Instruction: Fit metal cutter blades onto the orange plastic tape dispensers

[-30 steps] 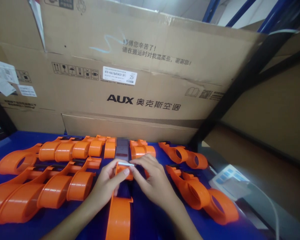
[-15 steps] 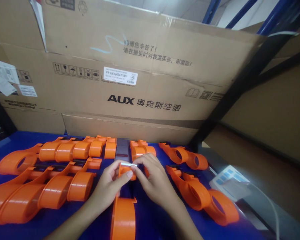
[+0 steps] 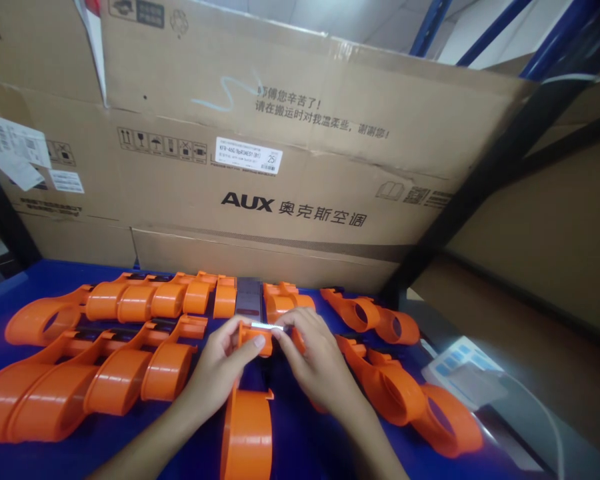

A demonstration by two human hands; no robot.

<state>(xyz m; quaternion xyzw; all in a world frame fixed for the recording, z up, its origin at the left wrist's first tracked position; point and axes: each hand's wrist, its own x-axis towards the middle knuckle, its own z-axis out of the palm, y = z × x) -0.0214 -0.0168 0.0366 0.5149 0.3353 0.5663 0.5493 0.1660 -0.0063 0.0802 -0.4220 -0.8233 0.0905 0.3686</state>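
My left hand [image 3: 225,357] grips an orange plastic tape dispenser [image 3: 249,427], thumb pressed on the front of its upper end. Its broad curved band hangs down below my hands toward the bottom of the view. Along the upper edge lies a pale serrated blade [image 3: 266,326], teeth facing up. My right hand [image 3: 307,353] pinches the blade's right end between thumb and fingers. The blade reaches past the right side of the orange end; whether it sits in a slot is hidden by my fingers.
Rows of orange tape dispensers [image 3: 117,380] with dark rollers lie on the blue surface [image 3: 180,453] at left. More dispensers [image 3: 393,387] lie at right. A dark grey block [image 3: 249,297] stands behind my hands. Behind rises a large cardboard box [image 3: 300,167]. A white cable [image 3: 540,400] runs at far right.
The blade has shifted slightly right along the dispenser's upper edge, with my right fingers still on its end. My left hand keeps its grip. The view has tilted a little.
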